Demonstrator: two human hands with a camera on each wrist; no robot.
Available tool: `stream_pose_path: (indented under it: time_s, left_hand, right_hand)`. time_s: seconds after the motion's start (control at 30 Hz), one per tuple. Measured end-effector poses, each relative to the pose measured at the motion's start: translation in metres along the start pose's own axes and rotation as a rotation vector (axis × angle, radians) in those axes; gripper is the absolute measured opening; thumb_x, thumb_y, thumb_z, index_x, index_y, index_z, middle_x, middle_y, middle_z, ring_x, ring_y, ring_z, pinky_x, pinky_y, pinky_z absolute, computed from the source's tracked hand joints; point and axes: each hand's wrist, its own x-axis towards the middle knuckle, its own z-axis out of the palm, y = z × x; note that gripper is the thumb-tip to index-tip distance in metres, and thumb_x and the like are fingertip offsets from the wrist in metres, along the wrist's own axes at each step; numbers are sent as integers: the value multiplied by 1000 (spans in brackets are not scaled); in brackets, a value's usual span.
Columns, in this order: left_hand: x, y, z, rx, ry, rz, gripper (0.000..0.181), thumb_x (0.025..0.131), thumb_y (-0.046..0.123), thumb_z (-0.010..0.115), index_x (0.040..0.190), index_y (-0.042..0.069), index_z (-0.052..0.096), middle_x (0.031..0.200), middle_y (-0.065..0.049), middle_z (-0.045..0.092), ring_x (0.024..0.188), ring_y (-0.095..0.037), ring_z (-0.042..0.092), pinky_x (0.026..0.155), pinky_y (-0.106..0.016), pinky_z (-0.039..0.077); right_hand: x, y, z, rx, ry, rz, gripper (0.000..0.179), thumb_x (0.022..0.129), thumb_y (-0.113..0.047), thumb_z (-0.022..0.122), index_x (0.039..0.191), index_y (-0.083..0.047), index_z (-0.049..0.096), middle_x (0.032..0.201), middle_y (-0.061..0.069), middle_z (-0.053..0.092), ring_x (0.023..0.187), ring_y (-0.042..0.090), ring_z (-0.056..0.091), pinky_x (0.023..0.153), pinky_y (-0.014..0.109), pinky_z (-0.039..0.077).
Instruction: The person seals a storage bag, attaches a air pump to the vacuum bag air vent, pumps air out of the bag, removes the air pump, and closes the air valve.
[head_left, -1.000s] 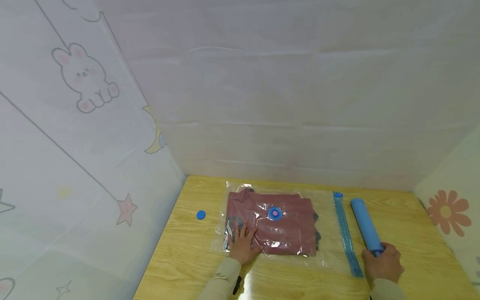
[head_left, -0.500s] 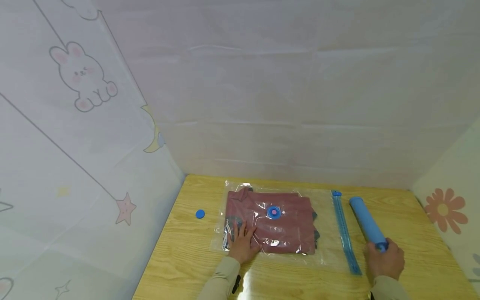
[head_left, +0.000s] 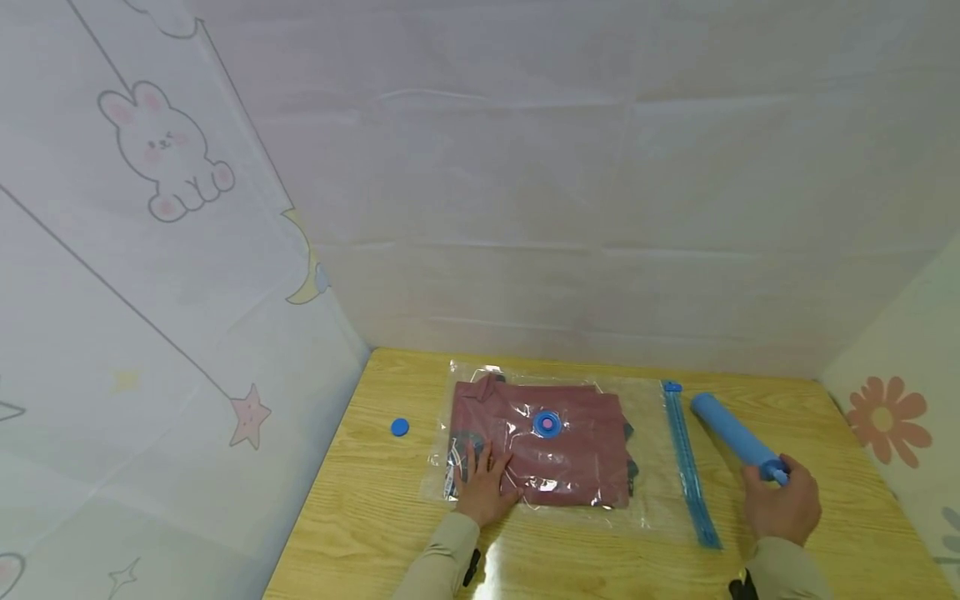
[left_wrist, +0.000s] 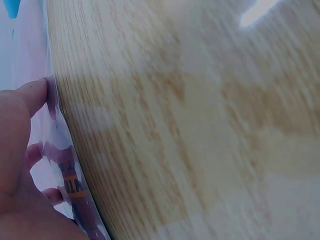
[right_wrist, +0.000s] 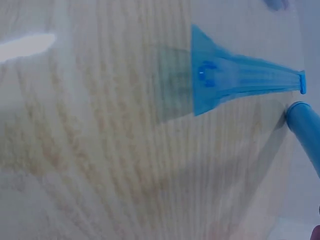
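Observation:
My left hand [head_left: 482, 493] lies with fingers spread on a clear vacuum storage bag [head_left: 649, 475], at its lower left. Inside the bag is a folded dusty-red garment [head_left: 581, 471] with dark parts showing at its edges. A round blue valve [head_left: 547, 424] with a pink centre sits on the bag's top. In the left wrist view, fingertips [left_wrist: 37, 95] press the bag's film. My right hand [head_left: 783, 504] grips the handle end of a blue hand pump [head_left: 731, 429], which slants away to the upper left. The right wrist view catches only the pump's far end [right_wrist: 306, 132].
A blue zip strip [head_left: 688, 475] closes off the bag's right side, beside the pump. Left of the bag, a round blue cap [head_left: 400, 427] lies on the wooden table [head_left: 360, 517]. Pale printed sheets [head_left: 525, 208] stand around the table's back and sides.
My right hand has moved slightly right and up, and the pump's handle end has swung right with it, so the pump slants more. The left hand stays put on the bag.

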Motion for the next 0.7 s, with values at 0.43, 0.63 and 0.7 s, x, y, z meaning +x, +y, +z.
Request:
stream_pose_path:
  time_s: [0.43,0.63,0.7]
  left_hand:
    - [0,-1,1,0,3,-5,69,84,57,64,145,29,44,159,-11,26,147,-46,10,105,-77,19]
    - [1,-3,5,12,10,2,69,84,57,63,144,31,44,159,-10,26,147,-46,11,105,-76,20]
    - [1,-3,5,8,9,1,69,84,57,63,144,31,44,159,-10,25,147,-45,11,105,-76,19]
  right_hand:
    - [-6,-27,-4,129,129,27,61,89,-36,60,142,-9,43,129,22,54,119,40,48,101,55,37]
    - [-7,-39,-4,184,169,22,59,87,-37,63,139,-17,45,127,15,53,117,35,48,101,53,39]
    - [-9,-46,-4,208,178,10,58,87,-36,63,139,-19,44,130,12,52,121,33,49,101,51,40]
